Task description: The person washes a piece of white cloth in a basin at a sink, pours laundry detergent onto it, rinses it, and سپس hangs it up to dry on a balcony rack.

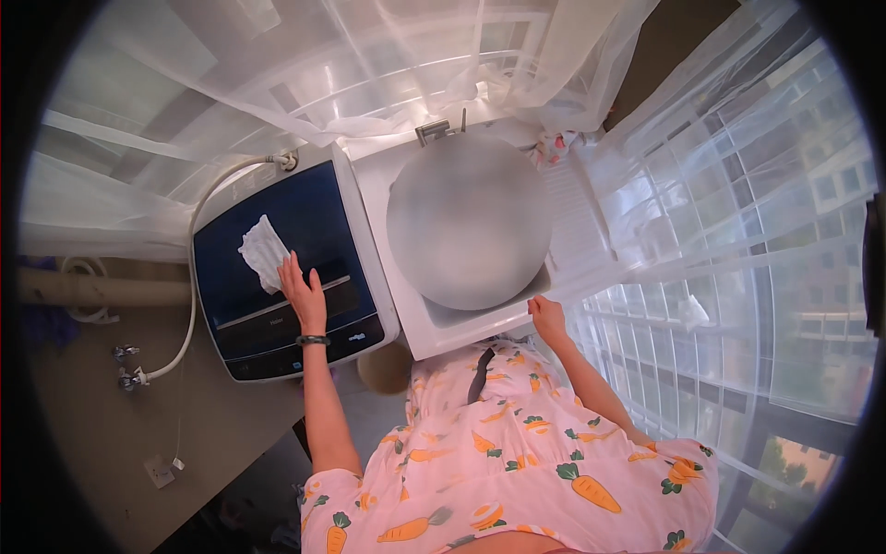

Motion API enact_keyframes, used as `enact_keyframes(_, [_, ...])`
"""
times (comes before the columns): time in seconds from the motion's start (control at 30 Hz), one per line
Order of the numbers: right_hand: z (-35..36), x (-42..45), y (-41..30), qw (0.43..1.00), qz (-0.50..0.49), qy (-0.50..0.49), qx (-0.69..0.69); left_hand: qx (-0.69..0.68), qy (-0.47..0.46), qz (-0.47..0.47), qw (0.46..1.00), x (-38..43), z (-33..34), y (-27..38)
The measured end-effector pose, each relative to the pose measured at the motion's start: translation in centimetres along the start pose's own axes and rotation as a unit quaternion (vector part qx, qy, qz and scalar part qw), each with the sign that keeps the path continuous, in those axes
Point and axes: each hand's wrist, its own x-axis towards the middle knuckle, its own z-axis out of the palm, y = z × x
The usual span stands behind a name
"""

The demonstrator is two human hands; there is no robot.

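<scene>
My left hand reaches over the dark lid of a Haier top-loading washing machine. Its fingers rest on the lower right edge of a white cloth that lies spread on the lid; whether they grip it I cannot tell. My right hand, its fingers curled, is at the front edge of a white sink, near its right corner. Nothing shows in that hand. A round blurred patch hides most of the basin. Behind it stands a metal faucet.
A pale hose runs from a wall tap to the washer's back. Right of the basin is a ribbed washboard, with a patterned cloth behind it. Sheer white curtains hang behind and to the right.
</scene>
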Motion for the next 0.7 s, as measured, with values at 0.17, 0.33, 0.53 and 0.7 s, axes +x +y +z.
enact_keyframes(0.17, [-2.9,4.2,1.0,0.998,0.010,0.059,-0.018,-0.147,0.000,-0.063,0.987,-10.2,0.2,8.9])
enact_keyframes(0.33, [-8.2,10.1,5.1,0.983,0.038,0.153,0.096,-0.200,-0.018,-0.169,0.965,-17.7,2.1,14.2])
enact_keyframes(0.53, [-15.4,17.0,8.6,0.980,0.020,0.115,0.160,-0.224,-0.035,-0.176,0.958,-19.4,3.5,19.6])
enact_keyframes(0.7, [-19.7,23.6,5.6,0.979,-0.044,-0.031,0.196,-0.228,-0.048,-0.177,0.956,-18.1,4.0,23.6])
